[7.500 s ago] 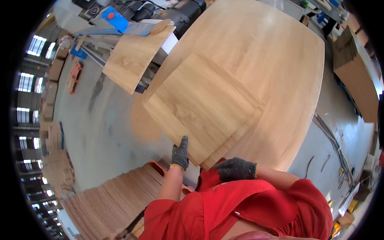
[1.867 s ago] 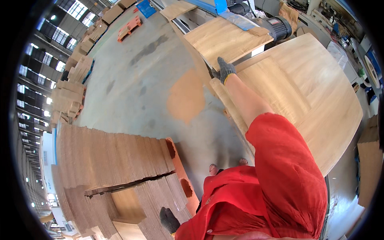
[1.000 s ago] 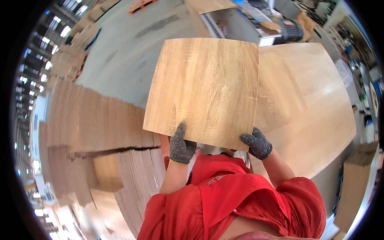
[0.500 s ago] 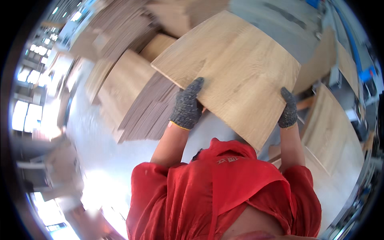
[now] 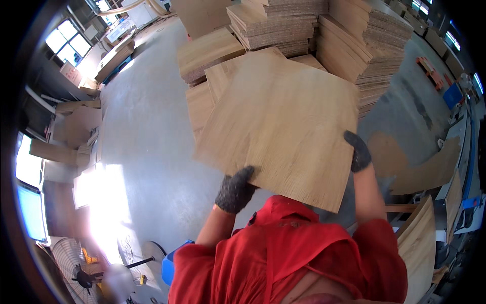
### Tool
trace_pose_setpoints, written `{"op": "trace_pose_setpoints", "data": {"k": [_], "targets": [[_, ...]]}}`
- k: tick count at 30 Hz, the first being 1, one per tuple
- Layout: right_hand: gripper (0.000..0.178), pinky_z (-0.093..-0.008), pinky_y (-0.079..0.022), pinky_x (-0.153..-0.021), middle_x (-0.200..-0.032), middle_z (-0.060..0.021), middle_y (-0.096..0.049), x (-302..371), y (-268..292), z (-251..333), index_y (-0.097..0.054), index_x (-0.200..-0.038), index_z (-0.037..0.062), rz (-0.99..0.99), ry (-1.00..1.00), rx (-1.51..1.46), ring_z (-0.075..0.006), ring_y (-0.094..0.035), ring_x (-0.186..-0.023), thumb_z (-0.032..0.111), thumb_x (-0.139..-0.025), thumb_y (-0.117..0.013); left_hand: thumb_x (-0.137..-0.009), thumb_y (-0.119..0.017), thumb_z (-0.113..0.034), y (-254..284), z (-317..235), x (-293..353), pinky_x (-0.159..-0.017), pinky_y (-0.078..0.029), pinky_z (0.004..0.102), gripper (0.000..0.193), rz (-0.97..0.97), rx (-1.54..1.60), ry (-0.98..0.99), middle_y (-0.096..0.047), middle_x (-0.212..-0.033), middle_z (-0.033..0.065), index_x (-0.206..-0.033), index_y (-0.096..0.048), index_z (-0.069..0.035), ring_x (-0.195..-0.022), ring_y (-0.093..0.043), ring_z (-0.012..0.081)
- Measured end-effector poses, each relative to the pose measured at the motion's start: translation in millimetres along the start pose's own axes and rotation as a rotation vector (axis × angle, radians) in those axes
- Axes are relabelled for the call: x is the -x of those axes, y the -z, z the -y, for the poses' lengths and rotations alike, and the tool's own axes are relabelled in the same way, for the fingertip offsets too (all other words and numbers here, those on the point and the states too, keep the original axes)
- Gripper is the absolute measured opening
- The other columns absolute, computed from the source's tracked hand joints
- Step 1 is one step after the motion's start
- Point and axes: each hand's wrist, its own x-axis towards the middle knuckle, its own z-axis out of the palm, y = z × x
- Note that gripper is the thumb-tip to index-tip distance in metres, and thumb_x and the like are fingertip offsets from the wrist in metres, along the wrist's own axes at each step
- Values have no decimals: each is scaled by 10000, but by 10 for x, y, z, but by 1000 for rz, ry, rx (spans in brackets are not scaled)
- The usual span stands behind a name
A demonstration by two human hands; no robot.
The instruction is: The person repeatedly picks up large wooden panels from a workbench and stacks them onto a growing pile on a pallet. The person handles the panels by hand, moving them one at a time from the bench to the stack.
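Note:
A large wood-grain board [image 5: 283, 121] is held out in front of me, slightly tilted. My left hand [image 5: 236, 191], in a dark grey work glove, is closed on its near left edge with the thumb on top. On the right edge my gloved right hand [image 5: 358, 151] grips it too, thumb over the face. The fingers of both hands are hidden under the board. Just beyond the board, partly covered by it, lies a low stack of similar boards [image 5: 198, 106].
Tall stacks of boards [image 5: 276, 30] stand at the back, with another stack [image 5: 364, 45] to their right. A sheet of brown cardboard [image 5: 420, 164] lies on the floor at right. Wooden panels [image 5: 417, 248] lean near my right arm. A fan [image 5: 71, 266] stands at lower left.
My view has swung round, so the board stacks now lie straight ahead instead of to the left. The board stays in both hands and appears lower and nearer me.

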Motion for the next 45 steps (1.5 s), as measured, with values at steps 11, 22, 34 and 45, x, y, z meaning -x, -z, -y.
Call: {"op": "trace_pose_setpoints", "data": {"k": [11,22,34,45], "targets": [[402,-357,-542,-784,-1055,-108,-654,-1063,-817,-354,-567,-1170,33,138,-480,33,-219,-653,-913,282,-862,-639,-899,-570,-160,179,267,206,-1014,-421,496,432,-252,490,-8,-498,-1289,155,-1280,-421,-20,-1191,-488,331],[434,-308,-505,-493,-739,-96,-659,-212,-603,-411,-586,-1038,41,40,-482,195,-198,-627,-570,444,-876,-581,-917,-543,-172,201,273,-75,-1012,-434,452,416,-292,524,-18,-491,-1296,150,-1280,-416,-14,-1196,-481,308],[350,-317,-527,-540,-825,-110,-676,640,337,-259,-580,-1056,105,-444,-437,26,-213,-654,-648,417,-898,-570,-955,-511,-336,-147,77,-1738,-940,-496,402,403,-281,440,-183,-582,-1190,153,-1197,-515,-14,-1090,-557,280],[273,-366,-536,-579,-819,-105,-677,2201,1504,-1033,-572,-1040,155,-954,-415,-277,-270,-659,-673,387,-900,-544,-799,-677,-339,-655,-455,-1726,-928,-440,450,560,-72,-2421,-946,-565,-1209,197,-1232,-524,-18,-1096,-539,381]]}}
